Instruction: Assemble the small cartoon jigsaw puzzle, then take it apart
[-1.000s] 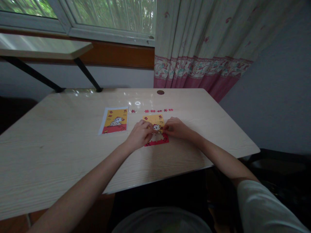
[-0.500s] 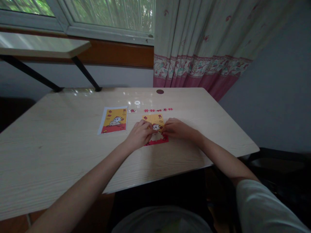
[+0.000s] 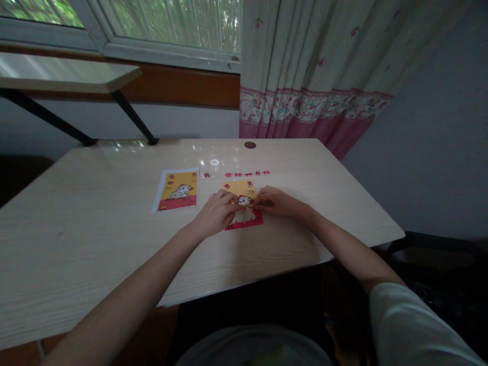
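Note:
A small jigsaw puzzle (image 3: 244, 189) in yellow and red, with a white cartoon animal, lies partly assembled on the pale wooden table (image 3: 95, 244). My left hand (image 3: 214, 212) rests on its left side, fingers curled and pressed down on the pieces. My right hand (image 3: 275, 201) sits at its right edge, fingertips pinched together at the puzzle's middle. Whether either hand holds a loose piece is hidden. A gap shows in the puzzle's lower part, above its red bottom strip (image 3: 244, 224).
A printed reference picture (image 3: 176, 189) of the same image lies to the left. A row of several loose red pieces (image 3: 247, 174) lies beyond the puzzle. A round cable hole (image 3: 250, 145) is near the far edge. A curtain (image 3: 308, 76) and window (image 3: 152, 25) stand behind.
Both hands stay on the puzzle with only tiny finger shifts; the view has drifted slightly.

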`<state>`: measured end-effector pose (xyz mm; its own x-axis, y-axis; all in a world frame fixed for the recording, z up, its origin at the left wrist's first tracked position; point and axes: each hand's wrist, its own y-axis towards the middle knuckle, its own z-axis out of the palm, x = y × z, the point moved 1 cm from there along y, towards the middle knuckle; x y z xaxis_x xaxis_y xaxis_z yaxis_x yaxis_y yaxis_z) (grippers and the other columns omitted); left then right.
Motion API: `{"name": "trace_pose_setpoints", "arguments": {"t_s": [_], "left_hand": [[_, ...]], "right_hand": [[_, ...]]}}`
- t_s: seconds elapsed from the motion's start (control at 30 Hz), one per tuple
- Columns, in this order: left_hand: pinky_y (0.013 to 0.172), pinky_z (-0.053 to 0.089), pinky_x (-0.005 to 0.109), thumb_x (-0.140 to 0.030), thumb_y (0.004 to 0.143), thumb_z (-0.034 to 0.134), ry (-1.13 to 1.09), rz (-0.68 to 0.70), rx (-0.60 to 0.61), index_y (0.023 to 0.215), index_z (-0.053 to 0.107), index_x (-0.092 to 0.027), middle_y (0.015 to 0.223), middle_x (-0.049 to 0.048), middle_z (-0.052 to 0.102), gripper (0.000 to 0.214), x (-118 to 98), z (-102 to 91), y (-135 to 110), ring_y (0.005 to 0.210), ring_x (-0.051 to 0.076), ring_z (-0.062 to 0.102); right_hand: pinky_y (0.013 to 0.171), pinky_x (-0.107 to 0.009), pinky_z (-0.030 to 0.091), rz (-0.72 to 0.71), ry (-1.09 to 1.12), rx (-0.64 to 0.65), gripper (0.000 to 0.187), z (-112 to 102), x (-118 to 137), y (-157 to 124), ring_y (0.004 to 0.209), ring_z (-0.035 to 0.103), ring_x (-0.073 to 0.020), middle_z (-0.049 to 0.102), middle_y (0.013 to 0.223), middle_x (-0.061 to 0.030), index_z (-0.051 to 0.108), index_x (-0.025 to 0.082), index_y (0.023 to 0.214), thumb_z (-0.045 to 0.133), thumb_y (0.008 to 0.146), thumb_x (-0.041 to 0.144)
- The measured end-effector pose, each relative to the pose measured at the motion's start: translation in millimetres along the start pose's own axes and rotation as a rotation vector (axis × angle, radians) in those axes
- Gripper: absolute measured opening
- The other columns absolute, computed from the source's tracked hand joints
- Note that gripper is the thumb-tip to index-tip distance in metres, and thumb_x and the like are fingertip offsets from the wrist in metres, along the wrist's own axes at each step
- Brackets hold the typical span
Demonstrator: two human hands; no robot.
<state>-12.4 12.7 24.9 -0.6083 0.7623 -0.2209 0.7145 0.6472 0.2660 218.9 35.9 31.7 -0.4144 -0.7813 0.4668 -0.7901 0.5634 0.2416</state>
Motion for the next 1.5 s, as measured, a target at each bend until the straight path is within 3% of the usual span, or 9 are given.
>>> {"name": "trace_pose_setpoints", "arguments": {"t_s": [0.2, 0.4, 0.6, 0.83, 1.1, 1.5], "left_hand": [[0.091, 0.041, 0.042, -0.018, 0.085, 0.041, -0.026, -0.063, -0.077, 0.112, 0.062, -0.017, 0.107, 0.0106, 0.059, 0.034, 26.4, -11.6, -9.3, 0.102, 0.023, 0.050], [0.096, 0.040, 0.048, -0.040, 0.087, 0.043, 0.059, -0.115, -0.003, 0.117, 0.056, -0.015, 0.119, 0.0134, 0.057, 0.041, 43.8, -9.8, -13.0, 0.114, 0.028, 0.048], [0.101, 0.036, 0.047, -0.044, 0.087, 0.042, 0.069, -0.127, 0.033, 0.122, 0.052, -0.011, 0.128, 0.0161, 0.052, 0.049, 41.7, -6.4, -12.8, 0.121, 0.029, 0.044], [0.099, 0.037, 0.046, -0.044, 0.087, 0.042, 0.067, -0.127, 0.026, 0.122, 0.052, -0.013, 0.127, 0.0148, 0.053, 0.047, 36.2, -6.3, -12.0, 0.120, 0.028, 0.046], [0.098, 0.038, 0.048, -0.055, 0.080, 0.052, 0.045, -0.130, 0.026, 0.123, 0.051, -0.012, 0.129, 0.0180, 0.050, 0.062, 33.7, -5.7, -12.8, 0.120, 0.031, 0.045], [0.098, 0.036, 0.048, -0.057, 0.079, 0.052, 0.017, -0.143, 0.015, 0.124, 0.051, -0.014, 0.131, 0.0170, 0.049, 0.062, 34.0, -4.7, -13.3, 0.121, 0.030, 0.044]], "right_hand": [[0.079, -0.028, 0.042, -0.021, -0.003, -0.083, 0.015, 1.0, -12.4, -3.0, 0.085, 0.054, -0.0138, 0.063, 0.087, -0.0053, 0.066, 0.018, 0.092, 0.054, 0.087, 0.025], [0.089, -0.034, 0.038, 0.016, -0.127, -0.119, 0.030, 2.9, -22.5, -4.1, 0.100, 0.055, -0.0167, 0.063, 0.109, -0.0081, 0.059, 0.018, 0.113, 0.057, 0.085, 0.029], [0.093, -0.037, 0.036, 0.035, -0.173, -0.082, 0.037, 5.8, -22.6, -5.7, 0.109, 0.053, -0.0193, 0.059, 0.122, -0.0091, 0.057, 0.020, 0.119, 0.058, 0.085, 0.033], [0.094, -0.039, 0.036, 0.053, -0.176, -0.057, 0.035, -0.1, -18.0, -6.7, 0.109, 0.052, -0.0207, 0.059, 0.120, -0.0098, 0.060, 0.020, 0.116, 0.059, 0.083, 0.033], [0.093, -0.038, 0.037, 0.038, -0.180, -0.068, 0.036, 1.4, -24.7, -10.3, 0.108, 0.052, -0.0205, 0.059, 0.120, -0.0093, 0.060, 0.019, 0.116, 0.060, 0.083, 0.033], [0.093, -0.038, 0.037, 0.051, -0.183, -0.060, 0.035, 0.9, -23.1, -9.9, 0.108, 0.052, -0.0203, 0.059, 0.120, -0.0083, 0.060, 0.020, 0.115, 0.060, 0.083, 0.033]]}}
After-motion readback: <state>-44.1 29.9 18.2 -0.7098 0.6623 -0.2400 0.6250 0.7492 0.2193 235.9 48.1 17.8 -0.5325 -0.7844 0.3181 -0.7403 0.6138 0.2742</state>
